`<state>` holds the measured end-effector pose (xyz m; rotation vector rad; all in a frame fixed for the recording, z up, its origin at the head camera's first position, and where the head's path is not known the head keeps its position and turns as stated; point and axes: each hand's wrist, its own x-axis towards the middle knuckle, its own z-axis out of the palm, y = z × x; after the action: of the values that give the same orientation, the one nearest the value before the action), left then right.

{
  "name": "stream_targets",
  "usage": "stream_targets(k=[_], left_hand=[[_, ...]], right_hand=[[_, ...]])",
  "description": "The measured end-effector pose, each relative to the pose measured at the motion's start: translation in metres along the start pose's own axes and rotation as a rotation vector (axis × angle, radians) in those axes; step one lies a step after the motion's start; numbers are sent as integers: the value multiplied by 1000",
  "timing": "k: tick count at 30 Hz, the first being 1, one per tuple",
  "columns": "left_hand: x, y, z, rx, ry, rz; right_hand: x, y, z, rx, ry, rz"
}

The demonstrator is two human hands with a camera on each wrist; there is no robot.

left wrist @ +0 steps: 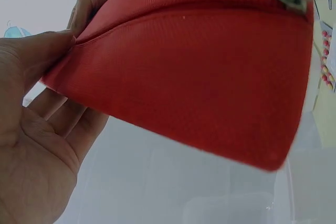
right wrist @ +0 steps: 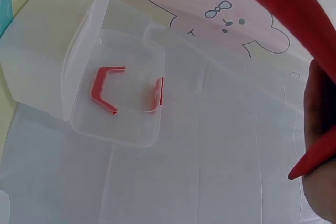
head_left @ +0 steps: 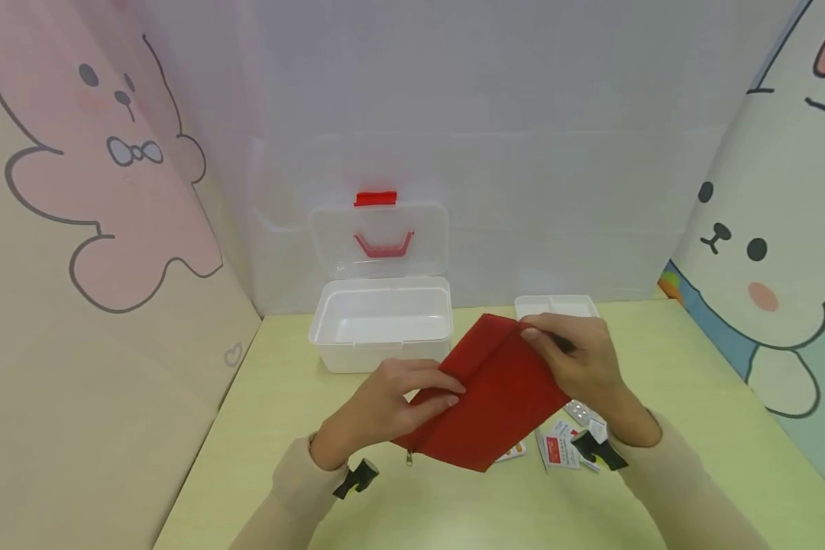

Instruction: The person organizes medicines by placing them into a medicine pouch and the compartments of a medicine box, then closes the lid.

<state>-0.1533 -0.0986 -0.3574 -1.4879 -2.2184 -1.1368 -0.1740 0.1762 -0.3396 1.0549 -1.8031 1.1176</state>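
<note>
Red pouch (head_left: 498,397) hangs tilted above the desk (head_left: 268,382), one corner towards me, held between my left hand (head_left: 392,401) and my right hand (head_left: 580,355). As far as I can judge, the lifting is done and the work is now at its edge and zip, with the setting down not yet done. The zip pull (head_left: 409,458) sits at the lower left end; I cannot tell how far the zip is undone. Farther back, the clear box (head_left: 381,363) stands with its lid (head_left: 330,237) raised, so that part looks finished. A white-and-red pack (head_left: 557,451), a pill strip (head_left: 580,412) and a partly hidden small pack (head_left: 513,452) lie on the desk, outside both pouch and box, so dealing with them seems to be left, if they belong to this work at all. Beyond my right hand sits a white tray (head_left: 557,305). As for pose, my forearms come in from the lower left and lower right and angle inwards. My left hand pinches the pouch's left side between thumb and fingers, other fingers tucked behind it. My right hand grips the upper right corner, set higher than the left; the right wrist view shows two red edges standing apart beside it, which suggests a spread mouth.
</note>
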Motion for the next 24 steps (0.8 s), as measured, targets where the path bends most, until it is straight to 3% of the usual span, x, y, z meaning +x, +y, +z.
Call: stream_targets(k=[6, 9, 13, 19, 24], left_hand=[[1, 3, 5, 37, -48, -45], [0, 3, 6, 13, -59, -75], [0, 4, 6, 3, -60, -98], [0, 3, 9, 120, 22, -48], [-1, 1, 14, 194, 112, -35]], right_hand=[[2, 1, 1, -4, -19, -46], [4, 2, 1, -11, -30, -62], [6, 2, 0, -33, -51, -42], [7, 0, 2, -106, -42, -22], [9, -4, 10, -232, 104, -49]])
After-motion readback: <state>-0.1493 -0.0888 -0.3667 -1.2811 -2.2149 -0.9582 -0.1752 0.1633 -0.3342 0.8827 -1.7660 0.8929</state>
